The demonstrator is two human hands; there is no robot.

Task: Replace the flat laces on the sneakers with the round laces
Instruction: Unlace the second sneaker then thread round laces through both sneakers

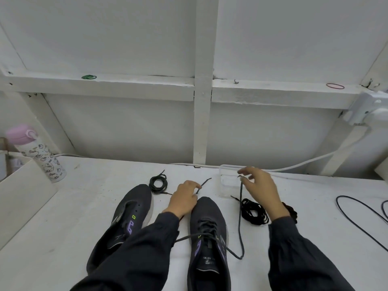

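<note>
Two dark sneakers with purple marks stand on the white table. The left sneaker (131, 208) has bare eyelets. The right sneaker (207, 234) is laced, and both ends of its lace run out from the upper eyelets. My left hand (183, 199) pinches one lace end (204, 182) just beyond the right sneaker's toe. My right hand (260, 190) holds the other end (241, 219) up by its tip. A coiled dark lace (158, 183) lies past the left sneaker's toe. A loose black lace pile (253, 211) lies right of the right sneaker.
A pink-lidded patterned bottle (42, 156) leans at the far left. A clear plastic box (228, 181) sits behind my right hand. A white cable (294, 168) runs along the wall and a dark cable (357, 217) loops at the right. A white board (23, 190) borders the left side.
</note>
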